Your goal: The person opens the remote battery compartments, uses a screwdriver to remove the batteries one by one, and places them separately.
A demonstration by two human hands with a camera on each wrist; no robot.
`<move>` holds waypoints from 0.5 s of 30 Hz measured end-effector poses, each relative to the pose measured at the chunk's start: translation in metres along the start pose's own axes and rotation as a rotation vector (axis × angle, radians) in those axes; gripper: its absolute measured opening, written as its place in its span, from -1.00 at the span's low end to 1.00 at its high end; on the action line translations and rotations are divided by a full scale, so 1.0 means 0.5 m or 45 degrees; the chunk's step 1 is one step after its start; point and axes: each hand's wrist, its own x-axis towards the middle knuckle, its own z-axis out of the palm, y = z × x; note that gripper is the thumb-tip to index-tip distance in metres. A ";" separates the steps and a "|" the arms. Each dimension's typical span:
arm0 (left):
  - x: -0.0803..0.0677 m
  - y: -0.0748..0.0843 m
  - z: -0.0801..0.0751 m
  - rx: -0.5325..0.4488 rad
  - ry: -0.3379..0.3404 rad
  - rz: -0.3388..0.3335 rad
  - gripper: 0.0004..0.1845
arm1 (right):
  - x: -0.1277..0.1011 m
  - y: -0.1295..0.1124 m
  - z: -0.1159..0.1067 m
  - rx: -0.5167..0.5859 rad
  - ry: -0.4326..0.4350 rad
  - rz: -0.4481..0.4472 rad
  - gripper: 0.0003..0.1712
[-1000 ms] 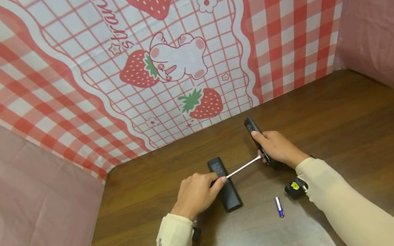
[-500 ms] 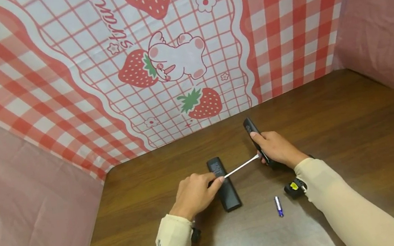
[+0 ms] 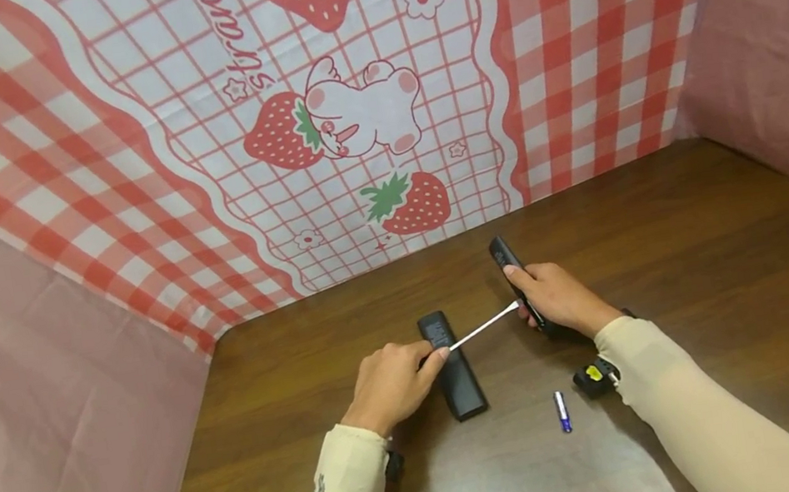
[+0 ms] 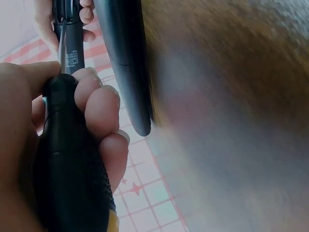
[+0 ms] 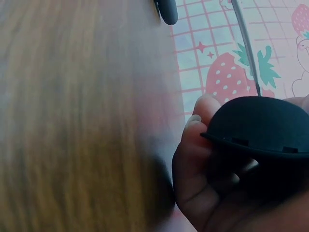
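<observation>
Little has shifted since a second ago: both hands keep their places. Left hand (image 3: 391,381): fingers curled round the black handle of a screwdriver (image 3: 482,328), shaft angled toward the right hand. Right hand (image 3: 556,297): gripping a black remote (image 3: 506,264), held on edge above the wooden table (image 3: 707,261); shaft tip apparently meets it. Second black piece (image 3: 454,364), probably the cover: flat beside the left hand. Battery (image 3: 561,412): loose near the right sleeve.

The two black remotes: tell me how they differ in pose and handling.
The remote on the table lies flat and free beside the left hand; the remote in the right hand is gripped and tilted on edge by the right hand. The screwdriver, held by the left hand, points its tip at the held remote, not the flat one. Both are long, slim and black.
</observation>
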 end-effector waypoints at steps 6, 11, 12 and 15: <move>0.000 0.001 -0.001 0.001 -0.004 -0.016 -0.58 | -0.002 0.000 -0.004 0.013 -0.003 -0.005 -0.35; -0.007 -0.003 -0.003 0.010 0.009 -0.024 -0.57 | -0.002 -0.001 -0.004 0.010 0.002 -0.001 -0.36; -0.010 -0.004 -0.004 0.015 0.013 -0.025 -0.56 | -0.003 -0.002 -0.004 0.011 0.003 0.000 -0.36; -0.017 -0.010 -0.008 0.018 0.022 -0.029 -0.54 | -0.002 -0.002 -0.005 0.002 0.002 -0.002 -0.33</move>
